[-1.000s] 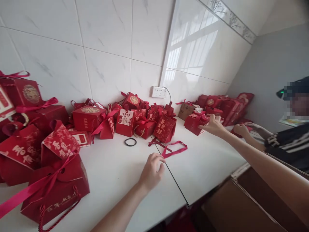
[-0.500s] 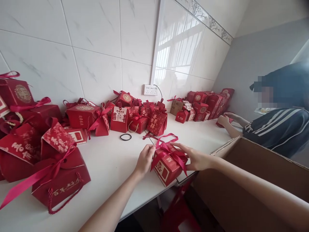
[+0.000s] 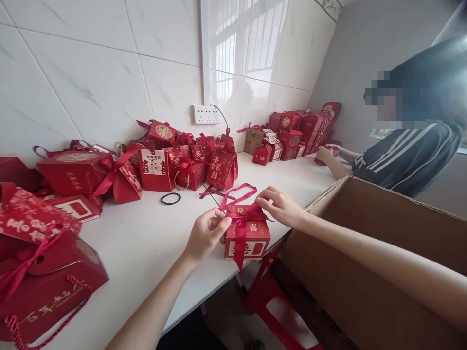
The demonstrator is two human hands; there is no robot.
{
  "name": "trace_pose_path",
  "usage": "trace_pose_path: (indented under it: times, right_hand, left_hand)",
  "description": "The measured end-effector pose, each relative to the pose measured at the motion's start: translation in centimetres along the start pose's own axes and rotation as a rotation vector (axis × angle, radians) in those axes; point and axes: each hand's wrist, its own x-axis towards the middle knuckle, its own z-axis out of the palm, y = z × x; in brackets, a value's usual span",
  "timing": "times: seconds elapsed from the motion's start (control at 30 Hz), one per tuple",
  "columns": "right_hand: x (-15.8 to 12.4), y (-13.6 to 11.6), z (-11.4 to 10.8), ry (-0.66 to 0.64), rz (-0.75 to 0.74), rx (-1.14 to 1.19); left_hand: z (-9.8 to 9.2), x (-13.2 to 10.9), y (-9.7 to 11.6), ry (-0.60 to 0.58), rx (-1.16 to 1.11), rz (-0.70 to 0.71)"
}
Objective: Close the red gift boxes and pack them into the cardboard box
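Note:
A red gift box with gold and white print sits at the front edge of the white table. A dark pink ribbon is tied in a bow across its top, one tail hanging down the front and a loop lying behind. My left hand is at the box's left side, thumb and fingers pinched on the ribbon. From the right, my right hand pinches the bow's other side near the top back corner. The fingertips of both hands are partly hidden by the ribbon.
Many red gift boxes line the wall, with larger ones close at left. A black ring lies on the table. A big cardboard box and a red stool stand right. A co-worker handles something red.
The box has turned so its printed front faces me more. My right hand has moved from the box's right side up to the bow. The view has shifted right and down.

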Motion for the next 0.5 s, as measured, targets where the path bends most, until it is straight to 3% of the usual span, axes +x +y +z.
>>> trace_pose_path:
  times: [0.07,0.17,0.33,0.5]
  right_hand:
    - [-0.1,-0.2,0.1,0.006,0.014,-0.055]
    - [-0.2,0.0,0.4,-0.084,0.033,0.031]
    - [-0.2,0.7,0.6,-0.260,0.059,0.326]
    - [0.0,0.6,0.3,-0.396,0.177,0.460]
  left_hand:
    - [0.0,0.2,0.2,0.034,0.091,0.059]
    - [0.3,0.3,-0.1,0.082,0.178,0.172]
    - [0.8,0.0,-0.9,-0.103,0.073,0.101]
    - [0.9,-0.2,-1.4,0.081,0.261,0.244]
